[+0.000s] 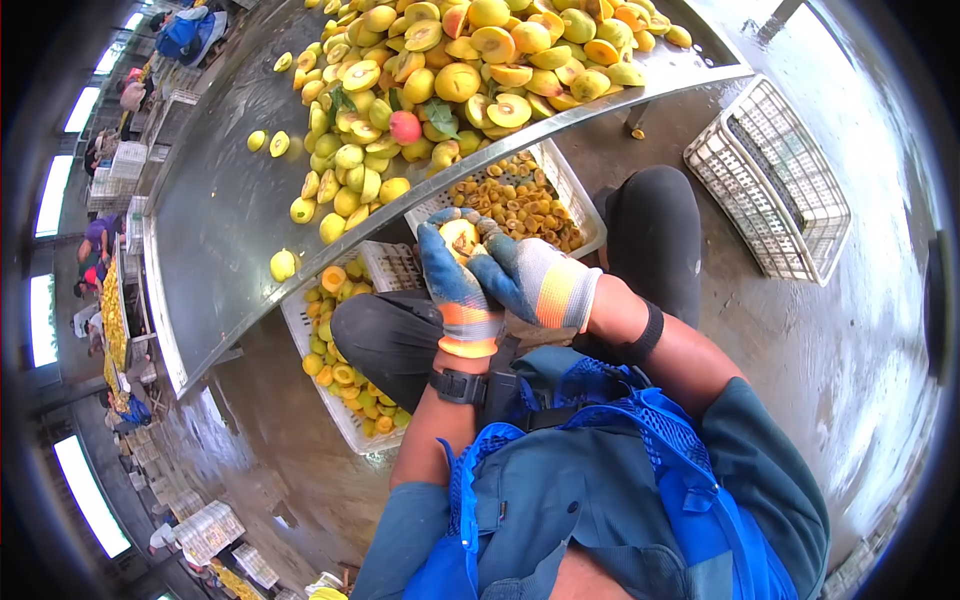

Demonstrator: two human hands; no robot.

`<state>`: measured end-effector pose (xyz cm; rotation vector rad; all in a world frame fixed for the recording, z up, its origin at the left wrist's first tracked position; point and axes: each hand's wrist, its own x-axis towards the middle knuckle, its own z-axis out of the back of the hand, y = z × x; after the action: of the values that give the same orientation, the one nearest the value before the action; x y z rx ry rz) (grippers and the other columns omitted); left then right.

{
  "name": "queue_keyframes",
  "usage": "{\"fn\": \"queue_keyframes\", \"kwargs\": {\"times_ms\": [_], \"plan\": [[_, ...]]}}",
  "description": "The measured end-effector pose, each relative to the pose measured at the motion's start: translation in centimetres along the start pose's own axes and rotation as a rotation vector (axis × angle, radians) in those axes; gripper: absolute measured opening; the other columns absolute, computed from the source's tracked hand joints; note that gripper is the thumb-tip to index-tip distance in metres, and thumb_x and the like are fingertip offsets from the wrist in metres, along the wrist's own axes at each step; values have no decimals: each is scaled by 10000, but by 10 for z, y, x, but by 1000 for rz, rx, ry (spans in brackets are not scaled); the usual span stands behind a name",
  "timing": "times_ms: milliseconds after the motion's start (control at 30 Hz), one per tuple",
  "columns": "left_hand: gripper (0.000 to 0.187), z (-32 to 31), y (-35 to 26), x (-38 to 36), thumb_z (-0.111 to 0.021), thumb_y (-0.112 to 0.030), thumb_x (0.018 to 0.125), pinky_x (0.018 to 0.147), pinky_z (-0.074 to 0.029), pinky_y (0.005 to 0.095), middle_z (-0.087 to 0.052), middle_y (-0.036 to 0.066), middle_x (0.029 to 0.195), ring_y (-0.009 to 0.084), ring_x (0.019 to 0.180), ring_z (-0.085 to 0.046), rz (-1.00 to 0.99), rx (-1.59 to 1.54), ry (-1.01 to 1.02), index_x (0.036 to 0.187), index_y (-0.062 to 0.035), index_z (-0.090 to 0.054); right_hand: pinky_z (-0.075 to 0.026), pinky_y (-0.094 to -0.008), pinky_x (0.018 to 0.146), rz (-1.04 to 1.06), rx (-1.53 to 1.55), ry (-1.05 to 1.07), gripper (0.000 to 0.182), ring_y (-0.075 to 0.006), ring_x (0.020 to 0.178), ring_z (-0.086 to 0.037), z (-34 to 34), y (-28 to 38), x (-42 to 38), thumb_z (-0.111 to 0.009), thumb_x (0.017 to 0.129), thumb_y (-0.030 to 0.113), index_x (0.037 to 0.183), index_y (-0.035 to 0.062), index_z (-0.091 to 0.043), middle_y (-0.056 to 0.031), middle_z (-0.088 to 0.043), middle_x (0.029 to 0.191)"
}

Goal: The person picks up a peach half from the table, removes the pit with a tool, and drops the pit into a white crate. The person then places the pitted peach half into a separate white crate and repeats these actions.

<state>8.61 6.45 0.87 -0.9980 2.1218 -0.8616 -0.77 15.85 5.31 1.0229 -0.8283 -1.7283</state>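
My left hand [452, 278], in a blue, grey and orange work glove, is closed around a yellow peach half [460, 238], its cut face and brown centre turned up. My right hand [535, 278], gloved alike, presses against it from the right with fingers curled; whether it grips a small tool is hidden. Just beyond the hands, under the table edge, stands a white crate [592, 232] of small brownish-orange peach pits [520, 208]. Left of my knee, another white crate [350, 432] holds yellow peach halves [345, 375].
A metal table [215, 250] with a raised rim carries a large heap of halved peaches [440, 85], some leaves among them. At right a white plastic crate [775, 190] stands on the wet floor [850, 330]. People and stacked crates [208, 530] are far off at left.
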Motion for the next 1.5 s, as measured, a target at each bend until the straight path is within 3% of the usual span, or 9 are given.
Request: {"fn": "queue_keyframes", "kwargs": {"times_ms": [267, 400, 833, 933, 1000, 1100, 1200, 1333, 1500], "plan": [[418, 14, 4, 6, -485, -510, 1079, 784, -548, 373, -626, 77, 906, 226, 823, -620, 118, -48, 7, 1047, -108, -592, -528, -363, 675, 445, 204, -28, 329, -249, 779, -668, -21, -44, 9, -504, 1096, 306, 1115, 19, -664, -98, -662, 838], [459, 17, 1, 2, -460, -518, 1085, 735, -572, 390, -650, 104, 839, 244, 761, -647, 117, 47, 11, 1015, -85, -595, -420, -257, 468, -152, 759, 271, 378, -74, 524, -521, -9, -22, 0, -510, 1101, 399, 1013, 69, -672, 18, -550, 676], [389, 28, -40, 7, -538, -447, 1073, 766, -597, 372, -701, 126, 914, 255, 811, -695, 198, 134, 23, 1080, -67, -621, -324, -176, 387, -266, 1657, 683, 380, -44, 432, -449, -26, -58, -7, -546, 1087, 414, 1147, 62, -677, 7, -587, 666], [314, 93, -94, 5, -640, -211, 1013, 858, -583, 344, -708, 130, 1089, 215, 981, -693, -663, 1105, 80, 1225, 20, -621, -406, -224, 512, -138, 1185, 566, 417, -95, 568, -547, -35, -71, 1, -532, 1084, 419, 1163, 38, -683, -46, -644, 755], [322, 139, -147, 15, -706, -193, 984, 899, -558, 331, -713, 118, 1142, 197, 1047, -686, -512, 830, -157, 1203, 41, -677, -505, -354, 672, -33, 465, 225, 478, -235, 731, -657, -44, -81, 6, -516, 1074, 444, 1154, 1, -676, -148, -699, 845], [319, 154, -176, 17, -744, -156, 946, 958, -531, 378, -694, 180, 1120, 257, 1006, -674, -1018, 1957, -454, 1211, 17, -703, -531, -483, 863, -138, 224, 136, 534, -441, 999, -701, -38, -73, 11, -509, 1052, 476, 1149, -28, -657, -277, -722, 1016], [257, 80, -146, 25, -746, -118, 930, 950, -528, 393, -723, 147, 1056, 283, 980, -685, -665, 1404, -124, 1151, 11, -718, -539, -455, 841, -71, 212, 68, 490, -399, 955, -717, -49, -76, 10, -513, 1063, 438, 1105, -29, -652, -267, -723, 988], [215, 4, -48, 91, -776, -104, 908, 894, -548, 364, -731, 143, 1053, 272, 981, -695, -905, 1312, 420, 1099, -16, -732, -546, -447, 800, -29, 267, -59, 427, -377, 922, -729, -36, -82, 5, -553, 1068, 397, 1115, -16, -656, -273, -722, 972], [458, -69, 38, 154, -779, -332, 862, 903, -549, 483, -659, 252, 1187, 429, 1035, -675, -748, 1589, 339, 1185, -18, -695, -517, -424, 730, -120, 411, -251, 378, -280, 810, -671, -15, -86, -10, -576, 1068, 343, 1063, -28, -648, -218, -694, 873]]}}
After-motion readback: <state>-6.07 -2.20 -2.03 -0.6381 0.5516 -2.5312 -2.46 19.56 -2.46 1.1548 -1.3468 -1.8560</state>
